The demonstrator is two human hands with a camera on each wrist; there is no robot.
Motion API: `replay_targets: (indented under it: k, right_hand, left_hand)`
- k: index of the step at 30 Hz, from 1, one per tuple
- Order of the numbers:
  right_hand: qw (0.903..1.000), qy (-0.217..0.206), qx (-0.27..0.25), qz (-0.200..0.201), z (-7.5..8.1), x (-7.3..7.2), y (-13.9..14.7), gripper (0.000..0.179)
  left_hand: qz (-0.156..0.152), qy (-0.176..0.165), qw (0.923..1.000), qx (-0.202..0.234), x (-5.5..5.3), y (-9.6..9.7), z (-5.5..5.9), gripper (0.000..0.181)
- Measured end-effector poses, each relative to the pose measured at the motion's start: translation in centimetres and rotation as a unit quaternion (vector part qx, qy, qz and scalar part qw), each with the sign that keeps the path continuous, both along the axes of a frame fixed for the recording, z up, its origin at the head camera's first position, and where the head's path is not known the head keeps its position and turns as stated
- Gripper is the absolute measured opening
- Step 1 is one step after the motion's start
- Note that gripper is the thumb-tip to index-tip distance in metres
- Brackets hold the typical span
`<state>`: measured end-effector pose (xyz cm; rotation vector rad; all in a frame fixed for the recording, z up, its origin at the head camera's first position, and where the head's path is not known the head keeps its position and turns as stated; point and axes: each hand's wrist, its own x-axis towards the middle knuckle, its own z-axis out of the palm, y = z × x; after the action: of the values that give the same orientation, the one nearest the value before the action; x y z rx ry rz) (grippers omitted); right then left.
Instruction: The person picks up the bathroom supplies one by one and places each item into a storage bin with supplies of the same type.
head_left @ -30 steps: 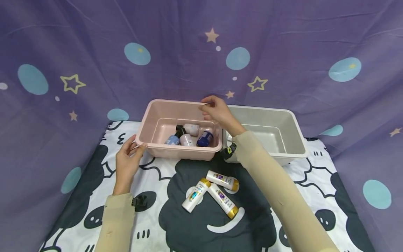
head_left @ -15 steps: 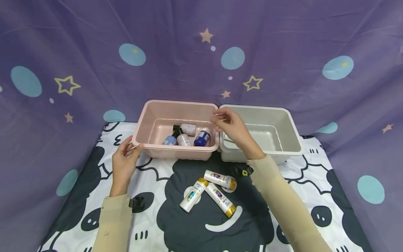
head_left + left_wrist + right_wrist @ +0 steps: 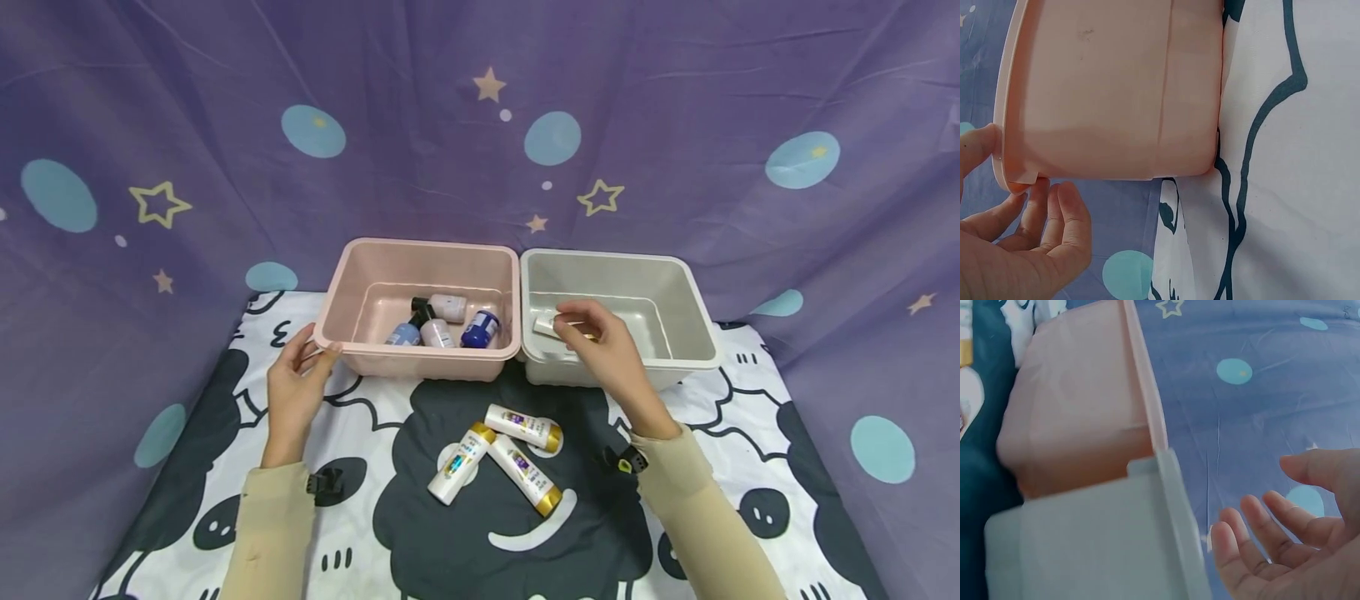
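The pink bin (image 3: 420, 362) stands at the back, its near left corner between the thumb and fingers of my left hand (image 3: 297, 392). Up close in the left wrist view, the thumb rests on the bin's rim (image 3: 1001, 106) and the fingertips touch from below. My right hand (image 3: 609, 354) hovers over the light grey bin (image 3: 622, 375), its fingers loosely bent and holding nothing in the right wrist view. Partly hidden behind that hand, a white tube (image 3: 545, 327) lies inside the grey bin.
Inside the pink bin lie a dark blue bottle (image 3: 480, 330), a light blue bottle (image 3: 405, 334) and two pale pump bottles (image 3: 437, 333). Three white tubes with gold caps (image 3: 525, 475) lie on the sheep-print cloth (image 3: 585, 550) in front. A purple curtain (image 3: 420, 150) hangs behind.
My right hand has left the pink bin's far right rim and moved right and nearer, over the grey bin. The left hand keeps its grip on the pink bin's corner.
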<state>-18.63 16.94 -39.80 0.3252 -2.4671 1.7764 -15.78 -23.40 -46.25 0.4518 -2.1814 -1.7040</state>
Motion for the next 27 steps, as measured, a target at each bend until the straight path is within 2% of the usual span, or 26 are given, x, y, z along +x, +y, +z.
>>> replay_targets:
  k: [5, 12, 19, 27]
  right_hand:
    - [0.9987, 0.015, 0.033, -0.035, -0.7, 1.2, 1.6, 0.028]
    - [0.9946, 0.046, 0.062, -0.07, -1.3, 1.9, 4.2, 0.026]
    - [0.9902, 0.061, 0.031, -0.122, -2.0, 2.5, 6.5, 0.028]
    - [0.9788, 0.064, 0.043, -0.19, -2.5, 3.1, 8.7, 0.028]
  left_hand:
    - [-0.001, 0.008, 1.0, 0.001, 0.0, 0.0, -0.1, 0.062]
    - [0.007, 0.007, 0.9998, -0.019, -0.1, 0.0, -0.3, 0.062]
    - [0.012, 0.007, 0.9993, -0.034, 0.1, 0.2, -0.4, 0.062]
    - [0.024, -0.001, 0.9979, -0.059, 0.5, 0.5, -0.6, 0.064]
